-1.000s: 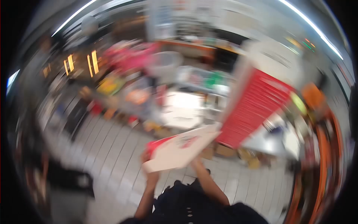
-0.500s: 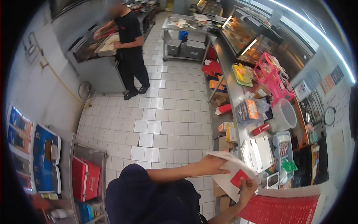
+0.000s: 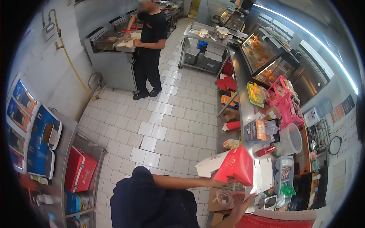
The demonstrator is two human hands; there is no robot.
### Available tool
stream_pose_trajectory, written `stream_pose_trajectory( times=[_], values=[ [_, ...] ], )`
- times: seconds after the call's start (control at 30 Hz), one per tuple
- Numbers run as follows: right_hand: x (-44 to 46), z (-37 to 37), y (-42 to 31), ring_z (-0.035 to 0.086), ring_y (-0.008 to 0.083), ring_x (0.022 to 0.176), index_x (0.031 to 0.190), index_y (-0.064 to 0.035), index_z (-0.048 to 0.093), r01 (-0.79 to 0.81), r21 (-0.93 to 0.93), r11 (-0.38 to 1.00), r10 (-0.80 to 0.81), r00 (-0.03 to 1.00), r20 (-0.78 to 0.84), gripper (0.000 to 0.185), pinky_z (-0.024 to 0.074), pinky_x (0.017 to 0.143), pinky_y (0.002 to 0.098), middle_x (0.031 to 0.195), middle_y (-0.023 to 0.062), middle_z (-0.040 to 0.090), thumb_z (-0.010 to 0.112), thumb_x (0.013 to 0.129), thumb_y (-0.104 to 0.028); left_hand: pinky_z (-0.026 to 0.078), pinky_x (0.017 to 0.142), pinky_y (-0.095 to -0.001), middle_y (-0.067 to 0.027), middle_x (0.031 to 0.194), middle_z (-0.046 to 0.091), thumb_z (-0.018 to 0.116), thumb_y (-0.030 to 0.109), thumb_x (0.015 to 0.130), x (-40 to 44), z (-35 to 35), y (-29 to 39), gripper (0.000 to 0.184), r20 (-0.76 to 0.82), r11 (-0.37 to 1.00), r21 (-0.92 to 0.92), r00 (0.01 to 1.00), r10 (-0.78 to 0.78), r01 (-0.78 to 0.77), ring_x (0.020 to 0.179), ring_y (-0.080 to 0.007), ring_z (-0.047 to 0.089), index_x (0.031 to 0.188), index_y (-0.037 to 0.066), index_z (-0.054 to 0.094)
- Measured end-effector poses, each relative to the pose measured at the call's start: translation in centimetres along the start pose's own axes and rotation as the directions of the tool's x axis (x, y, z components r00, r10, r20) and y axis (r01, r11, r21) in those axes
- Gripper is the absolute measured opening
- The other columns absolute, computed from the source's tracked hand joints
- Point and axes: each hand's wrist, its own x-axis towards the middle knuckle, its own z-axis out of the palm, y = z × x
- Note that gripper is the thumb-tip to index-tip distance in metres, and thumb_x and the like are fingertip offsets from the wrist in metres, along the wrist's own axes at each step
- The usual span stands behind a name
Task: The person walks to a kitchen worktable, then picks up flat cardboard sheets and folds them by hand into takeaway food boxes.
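While the left hand (image 3: 216, 182) grips the red-and-white carton (image 3: 236, 163) by the desk (image 3: 238, 91), the right hand's (image 3: 242, 203) hold is unclear; its thin card looks light, crushable, best held by the edges.

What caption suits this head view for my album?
Left hand holding a red-and-white box by a counter while a co-worker works at a tray.

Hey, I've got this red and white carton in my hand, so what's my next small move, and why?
Probably bring your right hand up to steady the lower side of the red and white carton: your left hand grips it, and the right is just below, though whether it touches is unclear.
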Motion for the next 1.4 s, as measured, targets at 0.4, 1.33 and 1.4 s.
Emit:
stream_pose_trajectory(
  times=[0.4, 1.33, 1.4],
  values=[
    [3.1, 8.2, 2.6, 0.060, 0.0185, 0.105, 0.125, -0.0040, 0.055, 0.356, 0.294, 0.887, -0.181, 0.854, -0.488, 0.042, 0.0485, 0.089, 0.0346, 0.112, 0.0097, 0.064, 0.069, 0.095, -0.030, 0.052, 0.082, -0.0325, -0.0096, 0.110, 0.067, 0.071, 0.039, 0.093, -0.8, 4.6, 3.7, 0.049, -0.347, 0.917, -0.385, 0.903, -0.252, 0.108, 0.099, -0.0173, 0.063, 0.123, 0.002, 0.058],
    [-2.2, 5.4, -1.4, 0.069, 0.0100, 0.078, 0.116, -0.0090, 0.064, 0.576, 0.342, 0.743, -0.208, 0.684, -0.699, 0.024, 0.0604, 0.065, 0.0295, 0.097, 0.0015, 0.069, 0.063, 0.099, -0.027, 0.039, 0.112, -0.0502, -0.0165, 0.134, 0.062, 0.084, 0.016, 0.072, 4.1, 0.4, 10.9, 0.050, 0.412, 0.912, -0.016, 0.828, 0.380, -0.411, 0.128, -0.0392, 0.056, 0.119, 0.005, 0.070],
    [-2.5, 5.2, -1.5, 0.069, 0.0112, 0.081, 0.118, -0.0092, 0.063, 0.564, 0.354, 0.747, -0.202, 0.698, -0.687, 0.025, 0.0602, 0.067, 0.0301, 0.099, 0.0022, 0.069, 0.063, 0.099, -0.026, 0.037, 0.113, -0.0508, -0.0152, 0.139, 0.058, 0.085, 0.019, 0.070, 3.9, 0.7, 10.9, 0.052, 0.475, 0.846, 0.030, 0.752, 0.457, -0.533, 0.132, -0.0382, 0.052, 0.119, 0.008, 0.071]
  ],
)
